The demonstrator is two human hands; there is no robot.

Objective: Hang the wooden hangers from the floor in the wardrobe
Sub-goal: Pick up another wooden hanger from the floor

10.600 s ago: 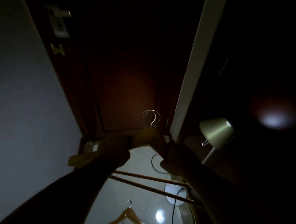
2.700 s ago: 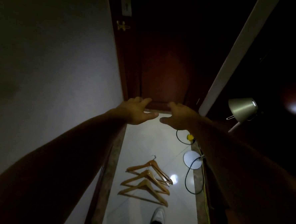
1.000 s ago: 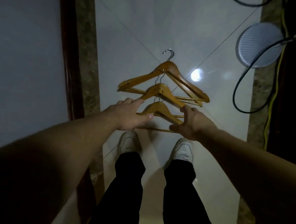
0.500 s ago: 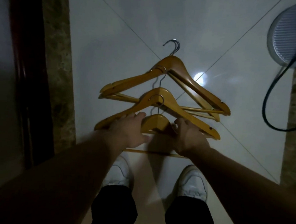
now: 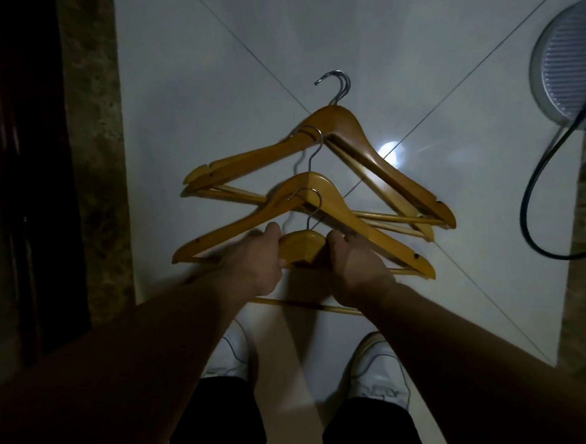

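Wooden hangers with metal hooks lie overlapped on the white tiled floor. The farthest hanger (image 5: 345, 129) appears to be two stacked together, with doubled hooks. A middle hanger (image 5: 324, 193) lies below it. The nearest hanger (image 5: 302, 244) is gripped on both shoulders: my left hand (image 5: 251, 260) is closed over its left arm and my right hand (image 5: 355, 267) over its right arm. Its lower bar (image 5: 300, 305) shows between my wrists. The hands hide most of its arms.
A round white lamp base (image 5: 579, 64) sits at the top right with a black cable (image 5: 541, 182) looping below it. A marble floor border (image 5: 93, 148) and a dark wooden frame (image 5: 23, 171) run along the left. My white shoes (image 5: 378, 371) stand just below the hangers.
Over the last second I bent down from the door toward the floor. Both hands reached the nearest hanger and closed on its two arms; the view moved closer to the pile.
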